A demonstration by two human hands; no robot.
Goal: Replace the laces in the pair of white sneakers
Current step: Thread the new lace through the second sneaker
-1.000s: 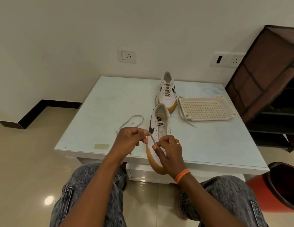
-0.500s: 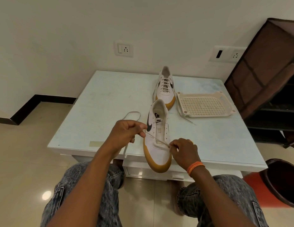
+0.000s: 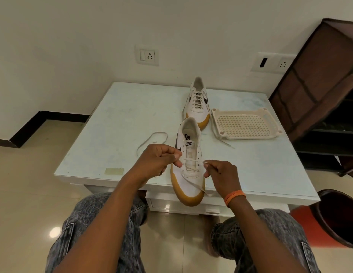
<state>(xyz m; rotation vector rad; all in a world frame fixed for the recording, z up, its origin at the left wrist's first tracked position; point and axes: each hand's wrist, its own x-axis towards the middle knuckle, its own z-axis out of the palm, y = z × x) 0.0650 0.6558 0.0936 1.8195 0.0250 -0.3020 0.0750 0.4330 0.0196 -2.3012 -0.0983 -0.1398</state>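
A white sneaker with a gum sole (image 3: 188,174) lies at the table's near edge, toe over the edge toward me. A cream lace (image 3: 193,160) runs through its lowest eyelets and stretches across the shoe between my hands. My left hand (image 3: 159,161) pinches the lace's left part beside the shoe; slack loops (image 3: 152,138) on the table behind it. My right hand (image 3: 222,174) pinches the right end; another strand trails over the toe. The second sneaker (image 3: 198,104), laced, stands farther back.
A cream perforated plastic tray (image 3: 244,125) lies right of the shoes on the white table (image 3: 116,131). A loose lace end (image 3: 227,143) pokes out from under the tray. A brown fabric shoe rack (image 3: 317,85) stands at right, and a red bin (image 3: 333,217) sits by my right knee.
My hands have drawn apart from the middle of the shoe, pulling the lace taut across the lower eyelets. The shoe's toe is now uncovered. The camera tilted slightly.
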